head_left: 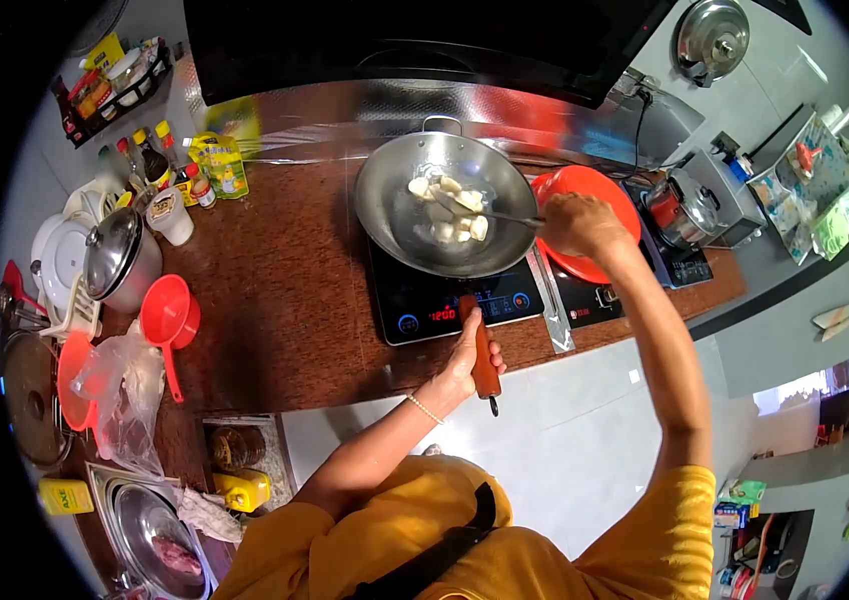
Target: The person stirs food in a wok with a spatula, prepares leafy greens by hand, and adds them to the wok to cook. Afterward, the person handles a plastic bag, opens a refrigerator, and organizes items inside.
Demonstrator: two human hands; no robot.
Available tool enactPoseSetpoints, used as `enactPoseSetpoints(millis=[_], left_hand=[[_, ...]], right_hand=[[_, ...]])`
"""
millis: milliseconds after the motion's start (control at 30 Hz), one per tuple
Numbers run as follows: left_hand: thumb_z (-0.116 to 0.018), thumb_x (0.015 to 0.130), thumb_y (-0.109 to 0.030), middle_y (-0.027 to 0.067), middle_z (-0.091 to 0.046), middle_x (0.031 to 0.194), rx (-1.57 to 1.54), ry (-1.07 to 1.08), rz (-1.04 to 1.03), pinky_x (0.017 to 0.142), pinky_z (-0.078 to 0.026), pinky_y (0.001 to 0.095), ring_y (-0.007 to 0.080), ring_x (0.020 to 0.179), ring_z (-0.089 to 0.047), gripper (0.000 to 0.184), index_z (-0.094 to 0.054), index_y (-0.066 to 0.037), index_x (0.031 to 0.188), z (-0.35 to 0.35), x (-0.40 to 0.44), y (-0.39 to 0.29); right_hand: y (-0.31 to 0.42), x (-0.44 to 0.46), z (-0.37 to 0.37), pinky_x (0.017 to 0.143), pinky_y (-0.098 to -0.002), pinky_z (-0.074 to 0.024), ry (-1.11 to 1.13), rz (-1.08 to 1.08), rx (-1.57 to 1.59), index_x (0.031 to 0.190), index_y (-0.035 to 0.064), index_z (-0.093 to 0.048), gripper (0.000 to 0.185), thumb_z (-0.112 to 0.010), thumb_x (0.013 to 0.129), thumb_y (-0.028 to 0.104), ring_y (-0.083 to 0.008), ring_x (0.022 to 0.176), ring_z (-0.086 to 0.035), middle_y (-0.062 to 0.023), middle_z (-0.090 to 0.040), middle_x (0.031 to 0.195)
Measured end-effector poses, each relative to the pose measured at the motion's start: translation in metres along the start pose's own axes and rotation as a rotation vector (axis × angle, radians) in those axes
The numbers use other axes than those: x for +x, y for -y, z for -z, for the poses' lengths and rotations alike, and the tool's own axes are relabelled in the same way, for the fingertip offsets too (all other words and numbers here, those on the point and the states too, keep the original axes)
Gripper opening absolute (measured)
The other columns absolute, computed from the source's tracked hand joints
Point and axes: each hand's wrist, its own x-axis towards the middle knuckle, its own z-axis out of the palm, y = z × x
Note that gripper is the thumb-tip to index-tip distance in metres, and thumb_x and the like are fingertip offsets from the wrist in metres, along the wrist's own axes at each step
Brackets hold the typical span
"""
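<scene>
A steel wok (394, 235) sits on the black induction cooktop (409, 300), whose red display is lit. Several pale, whitish pieces (472, 200) lie in the middle of the wok. My left hand (469, 358) is wrapped round the wok's brown wooden handle (485, 365). Over the wok's right rim, my right hand (582, 225) is closed on a metal spatula (504, 216), whose far end is among the pale pieces. The red round basin (599, 182) lies beneath and behind my right hand.
A lidded pot (129, 265), a red ladle (170, 312) and bottles (154, 160) stand at the left. The sink (144, 520) is at lower left. At the right is a pressure cooker (679, 208). The range hood (424, 45) hangs above the wok.
</scene>
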Motion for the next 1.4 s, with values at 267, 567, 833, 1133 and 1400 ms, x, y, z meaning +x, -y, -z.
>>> enactPoseSetpoints(millis=[267,567,833,1133,1400], left_hand=[[-0.056,0.076,-0.06,0.0006,-0.044,0.054,0.014,0.019,0.013,0.047,-0.042,0.0305,0.0139,0.045,-0.044,0.05,-0.043,-0.012,0.078,0.0,0.0,-0.002],[-0.056,0.075,-0.062,0.0011,-0.043,0.053,0.03,0.009,0.028,0.047,-0.042,0.0311,0.0146,0.046,-0.044,0.051,-0.041,-0.012,0.074,0.0,-0.002,-0.004],[-0.054,0.078,-0.06,0.0017,-0.043,0.053,0.047,0.001,0.014,0.047,-0.042,0.0315,0.0157,0.045,-0.044,0.05,-0.039,-0.012,0.076,0.002,0.0,-0.005],[-0.053,0.08,-0.057,0.0022,-0.045,0.055,0.048,0.01,0.038,0.048,-0.043,0.0316,0.0154,0.045,-0.044,0.048,-0.042,-0.011,0.079,0.007,-0.005,-0.012],[-0.055,0.079,-0.056,0.0027,-0.046,0.056,0.044,0.014,0.019,0.048,-0.044,0.0318,0.0155,0.045,-0.045,0.047,-0.043,-0.01,0.079,0.007,-0.007,-0.013]], right_hand=[[0.007,-0.023,0.043,0.077,-0.037,-0.0498,0.223,0.138,-0.293,0.097,0.0059,-0.064,0.027,-0.053,0.075,0.016,-0.0256,0.094,-0.062,-0.0112,-0.064,0.101],[0.035,-0.03,0.006,0.07,-0.0328,-0.0508,0.177,0.18,-0.494,0.1,0.0077,-0.064,0.025,-0.052,0.08,0.015,-0.0228,0.091,-0.063,-0.0104,-0.066,0.096],[0.048,-0.019,-0.086,0.069,-0.0314,-0.0526,-0.013,0.043,-0.23,0.094,0.0079,-0.066,0.019,-0.059,0.076,0.012,-0.0227,0.089,-0.063,-0.0117,-0.064,0.095],[0.018,0.043,-0.099,0.061,-0.037,-0.0532,-0.115,0.038,0.218,0.086,0.0049,-0.063,0.018,-0.052,0.081,0.018,-0.0288,0.067,-0.065,-0.0152,-0.064,0.076],[-0.062,0.014,-0.065,0.037,-0.027,-0.0413,0.126,0.026,0.764,0.083,0.0025,-0.06,0.024,-0.054,0.082,0.026,-0.0166,0.042,-0.055,-0.009,-0.053,0.053]])
